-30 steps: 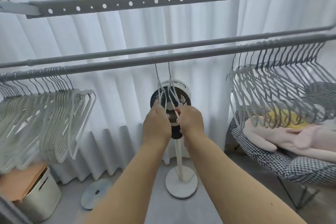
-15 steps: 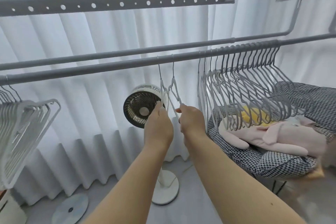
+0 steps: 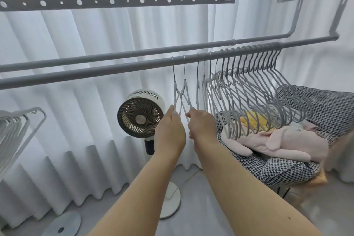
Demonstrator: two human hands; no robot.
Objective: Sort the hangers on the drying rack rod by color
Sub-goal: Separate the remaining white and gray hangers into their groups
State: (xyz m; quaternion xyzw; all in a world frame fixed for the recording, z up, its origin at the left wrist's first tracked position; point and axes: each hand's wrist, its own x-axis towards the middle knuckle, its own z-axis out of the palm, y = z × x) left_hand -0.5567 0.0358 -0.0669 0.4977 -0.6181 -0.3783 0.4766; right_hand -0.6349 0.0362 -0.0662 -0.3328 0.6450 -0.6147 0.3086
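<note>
Left hand (image 3: 169,132) and right hand (image 3: 203,126) are each pinching one grey hanger (image 3: 184,92) (both hooked on the rod (image 3: 115,70)). Chair (image 3: 287,170) is holding a pink plush toy (image 3: 277,142).

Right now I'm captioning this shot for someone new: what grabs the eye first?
Mid-frame, the left hand and right hand each pinch one of two hangers hooked on the near rod. To their right hangs a dense row of grey hangers. A round fan stands behind the left hand.
</note>
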